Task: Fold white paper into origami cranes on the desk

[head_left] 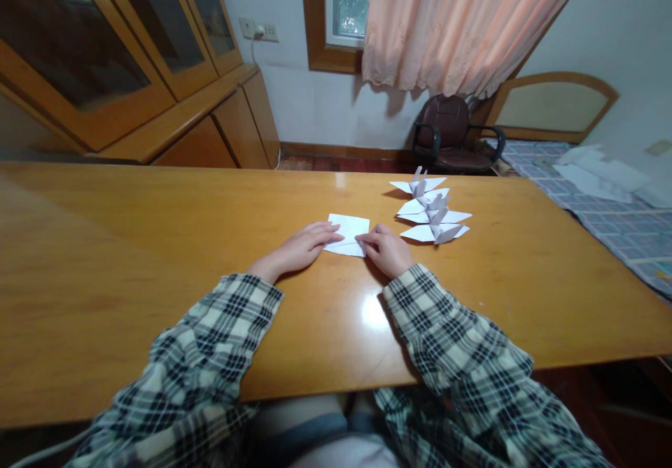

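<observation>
A white sheet of paper, partly folded, lies flat on the wooden table. My left hand rests on its left edge with the fingers stretched out flat. My right hand has curled fingers that pinch the paper's near right corner. Both forearms wear a black and white plaid shirt. To the right of the sheet stand three folded white paper cranes in a row, apart from my hands.
A dark office chair stands behind the table under a peach curtain. Wooden cabinets with glass doors line the left wall. A bed with a checked cover and loose papers is at the right.
</observation>
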`<state>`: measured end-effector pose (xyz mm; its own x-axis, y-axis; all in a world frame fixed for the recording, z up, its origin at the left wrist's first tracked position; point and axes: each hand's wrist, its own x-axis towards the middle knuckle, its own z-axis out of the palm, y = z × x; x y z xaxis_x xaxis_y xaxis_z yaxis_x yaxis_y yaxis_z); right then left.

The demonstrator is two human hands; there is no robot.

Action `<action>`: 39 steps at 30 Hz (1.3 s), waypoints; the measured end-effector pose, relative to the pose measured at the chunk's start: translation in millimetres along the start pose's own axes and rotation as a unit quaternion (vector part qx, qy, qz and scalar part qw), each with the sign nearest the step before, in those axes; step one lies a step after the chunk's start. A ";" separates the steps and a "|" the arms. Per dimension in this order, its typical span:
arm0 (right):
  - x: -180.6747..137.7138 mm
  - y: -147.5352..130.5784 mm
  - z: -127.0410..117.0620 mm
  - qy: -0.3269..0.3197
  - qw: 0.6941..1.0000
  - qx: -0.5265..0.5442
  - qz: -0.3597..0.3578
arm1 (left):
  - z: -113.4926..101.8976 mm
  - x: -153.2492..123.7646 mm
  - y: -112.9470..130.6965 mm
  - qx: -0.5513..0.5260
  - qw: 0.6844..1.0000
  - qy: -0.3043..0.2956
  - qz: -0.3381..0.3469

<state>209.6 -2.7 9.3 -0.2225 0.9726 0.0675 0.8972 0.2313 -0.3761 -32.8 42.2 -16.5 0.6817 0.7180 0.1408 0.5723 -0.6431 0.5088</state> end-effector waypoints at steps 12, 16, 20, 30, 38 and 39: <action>-0.1 2.3 2.7 0.022 0.998 -0.020 -0.061 | 1.6 -2.7 20.4 0.115 0.991 -0.041 -0.049; 0.3 2.5 3.7 0.016 0.994 -0.012 -0.110 | 1.3 -1.8 22.7 0.117 0.991 -0.044 -0.054; -0.5 2.1 0.0 0.009 0.993 -0.041 -0.108 | 2.3 -1.1 21.1 0.115 0.991 -0.039 -0.051; -0.7 -1.1 -7.9 0.042 0.992 -0.110 -0.053 | -1.2 -3.2 22.8 0.140 0.989 -0.037 -0.044; 0.7 1.5 -6.6 0.090 0.991 -0.097 -0.032 | 1.5 -4.1 38.0 0.198 0.979 -0.007 -0.043; 1.1 2.3 -6.2 0.098 0.991 -0.092 -0.027 | 2.9 -4.2 40.9 0.207 0.978 -0.005 -0.042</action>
<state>213.8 -1.0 14.2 -0.2098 0.9403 0.2681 0.9445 0.2658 -0.1933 -11.0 12.1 1.3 0.6285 0.7709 0.1035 0.7597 -0.6370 0.1311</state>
